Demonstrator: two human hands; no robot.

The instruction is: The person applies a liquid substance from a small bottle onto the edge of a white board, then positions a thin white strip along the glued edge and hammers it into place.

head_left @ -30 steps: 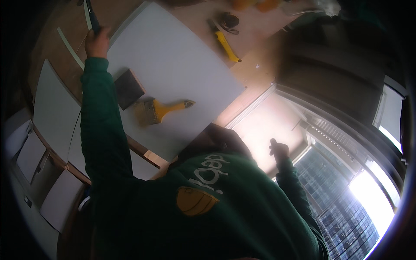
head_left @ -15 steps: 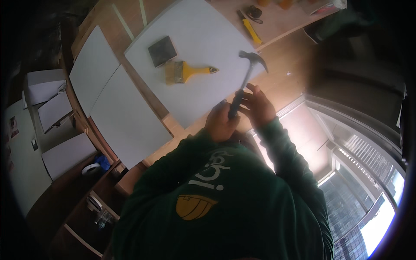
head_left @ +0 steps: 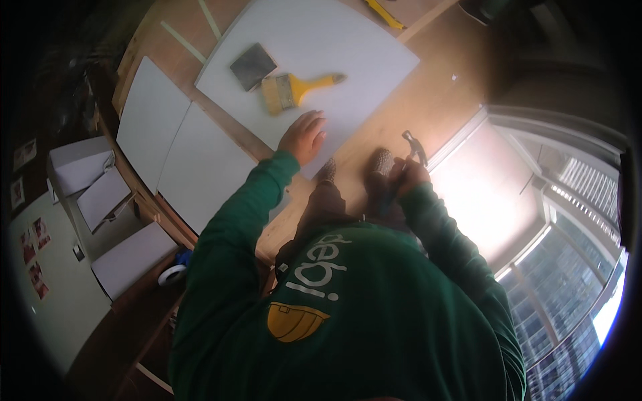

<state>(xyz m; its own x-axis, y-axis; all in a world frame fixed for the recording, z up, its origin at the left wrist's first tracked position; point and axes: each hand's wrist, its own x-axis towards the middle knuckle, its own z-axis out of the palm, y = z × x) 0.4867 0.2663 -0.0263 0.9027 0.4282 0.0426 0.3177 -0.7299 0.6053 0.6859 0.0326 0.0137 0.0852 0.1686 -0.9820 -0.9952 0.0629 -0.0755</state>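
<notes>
My right hand point(head_left: 414, 175) is closed around a claw hammer point(head_left: 416, 146), holding it low beside my right thigh with its metal head up. Over the near edge of a white board point(head_left: 364, 40), my left hand point(head_left: 304, 138) is open and holds nothing; whether it touches the board is not certain. Just beyond its fingertips lies a wide paintbrush point(head_left: 301, 88) with a yellow handle and pale bristles. A dark grey square block point(head_left: 253, 66) rests beside the bristles on the same board.
Two more white panels point(head_left: 200, 150) lie to the left. A yellow-handled tool point(head_left: 384, 13), seemingly a cutter, is at the far edge. White boxes point(head_left: 137, 257) and a roll of white tape point(head_left: 172, 275) sit at lower left. My shoes point(head_left: 382, 162) show below; windows point(head_left: 548, 281) stand at right.
The hammer has come down and toward my right side, now held by my right hand alone. My left hand has let go of its handle and moved left over the board.
</notes>
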